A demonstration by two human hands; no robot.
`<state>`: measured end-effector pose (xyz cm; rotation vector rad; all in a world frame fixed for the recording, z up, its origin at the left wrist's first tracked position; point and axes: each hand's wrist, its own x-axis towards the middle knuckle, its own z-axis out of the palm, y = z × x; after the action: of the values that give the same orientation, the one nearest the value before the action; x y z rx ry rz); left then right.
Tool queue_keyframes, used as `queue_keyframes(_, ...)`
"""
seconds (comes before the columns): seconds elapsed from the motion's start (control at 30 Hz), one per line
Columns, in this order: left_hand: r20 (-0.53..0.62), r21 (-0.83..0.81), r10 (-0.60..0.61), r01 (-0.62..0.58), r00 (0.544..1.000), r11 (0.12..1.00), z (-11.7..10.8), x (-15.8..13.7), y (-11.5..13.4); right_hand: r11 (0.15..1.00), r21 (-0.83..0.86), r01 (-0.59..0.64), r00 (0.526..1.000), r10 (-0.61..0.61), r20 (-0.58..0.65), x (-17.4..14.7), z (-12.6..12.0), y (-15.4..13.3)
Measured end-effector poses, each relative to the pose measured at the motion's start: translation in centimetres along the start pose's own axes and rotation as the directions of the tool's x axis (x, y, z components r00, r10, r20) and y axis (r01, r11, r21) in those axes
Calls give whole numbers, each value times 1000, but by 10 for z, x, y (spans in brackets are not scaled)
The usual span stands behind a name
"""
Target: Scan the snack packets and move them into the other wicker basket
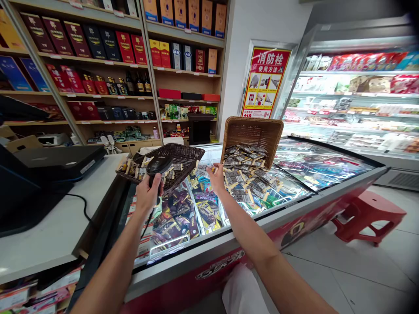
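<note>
My left hand [148,192] is wrapped round the handle of a black barcode scanner [159,164], its head over a dark brown wicker basket [188,153]. Small packets with pale tan ends lie in that basket. My right hand [216,178] is closed at the fingertips on a small packet [203,170], between the dark basket and a lighter brown wicker basket [252,127]. The lighter basket is tipped on its side, and a heap of similar dark packets [242,176] spills from it onto the glass top of a chest freezer [278,220].
Colourful ice cream packs [180,213] show under the freezer glass. A white counter [42,209] with a black machine [59,161] stands at left. A red plastic stool [373,213] is on the floor at right. Shelves of boxes [119,48] line the back wall.
</note>
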<state>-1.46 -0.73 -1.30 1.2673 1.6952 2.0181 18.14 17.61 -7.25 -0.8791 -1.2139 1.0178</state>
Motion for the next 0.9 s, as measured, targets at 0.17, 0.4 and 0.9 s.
queue_keyframes(0.17,190,405,293,-346,937,846,-21,42,38,907,230,-354,934,330,136,11,18,-2)
queue_keyframes(0.4,401,488,337,-510,852,708,8,36,54,913,249,-322,943,286,169,10,9,-9)
queue_keyframes(0.9,440,-303,-252,406,862,862,65,-15,6,968,240,-70,991,95,-97,18,-13,-25)
